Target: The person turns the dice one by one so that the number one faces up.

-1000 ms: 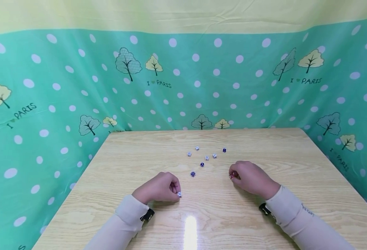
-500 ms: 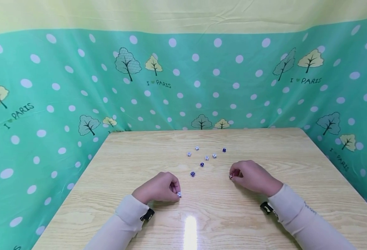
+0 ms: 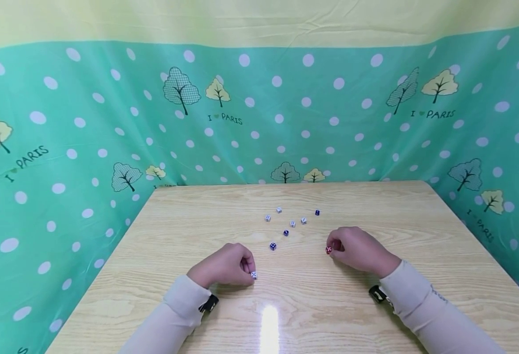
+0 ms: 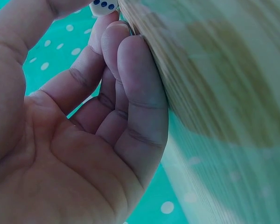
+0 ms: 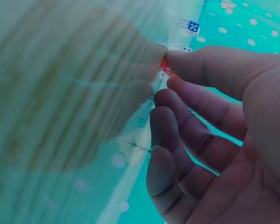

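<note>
My left hand point(image 3: 225, 265) rests low over the table and pinches a white die point(image 3: 253, 275) between thumb and index finger. In the left wrist view, blue pips show on that white die point(image 4: 103, 6) at the top edge, partly cut off. Over on the right, a red die point(image 3: 329, 250) with white pips is pinched by the thumb and index finger of my right hand point(image 3: 359, 250). Only a sliver of the red die point(image 5: 170, 71) shows in the right wrist view, mostly behind the thumb. The other fingers of both hands are loosely curled.
Beyond the hands, several loose dice lie on the wooden table point(image 3: 188, 221). Some are white, such as a white die point(image 3: 292, 223); others are dark blue, like the nearest blue die point(image 3: 273, 246). A patterned green curtain point(image 3: 259, 132) surrounds the table's back and sides.
My right hand has shifted very slightly to the right, and its fingers have moved around the red die, showing more of it. My left hand and the loose dice have stayed put.
</note>
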Demonstrator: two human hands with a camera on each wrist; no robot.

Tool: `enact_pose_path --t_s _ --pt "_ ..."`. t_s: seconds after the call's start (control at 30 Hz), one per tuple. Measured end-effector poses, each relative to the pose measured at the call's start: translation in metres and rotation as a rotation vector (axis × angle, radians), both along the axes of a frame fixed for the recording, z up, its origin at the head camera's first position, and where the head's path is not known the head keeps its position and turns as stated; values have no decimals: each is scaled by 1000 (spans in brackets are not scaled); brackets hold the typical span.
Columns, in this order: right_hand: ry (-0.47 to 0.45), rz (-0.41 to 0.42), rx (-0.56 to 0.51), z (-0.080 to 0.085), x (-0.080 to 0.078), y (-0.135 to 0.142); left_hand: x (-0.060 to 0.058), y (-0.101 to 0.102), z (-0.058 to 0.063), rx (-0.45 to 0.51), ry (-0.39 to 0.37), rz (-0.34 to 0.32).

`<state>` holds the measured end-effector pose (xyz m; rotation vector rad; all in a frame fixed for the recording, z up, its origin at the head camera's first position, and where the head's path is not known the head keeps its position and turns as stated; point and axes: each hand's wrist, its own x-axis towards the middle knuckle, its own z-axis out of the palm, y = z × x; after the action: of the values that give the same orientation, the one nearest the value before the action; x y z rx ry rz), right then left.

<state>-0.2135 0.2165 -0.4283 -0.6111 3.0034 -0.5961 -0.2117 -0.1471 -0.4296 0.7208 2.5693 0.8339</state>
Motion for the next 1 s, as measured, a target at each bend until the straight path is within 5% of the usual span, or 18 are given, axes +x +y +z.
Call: enact_pose_path --t_s 1.0 --pt "198 86 107 -4 6 -7 -1 0 -2 7 -6 4"
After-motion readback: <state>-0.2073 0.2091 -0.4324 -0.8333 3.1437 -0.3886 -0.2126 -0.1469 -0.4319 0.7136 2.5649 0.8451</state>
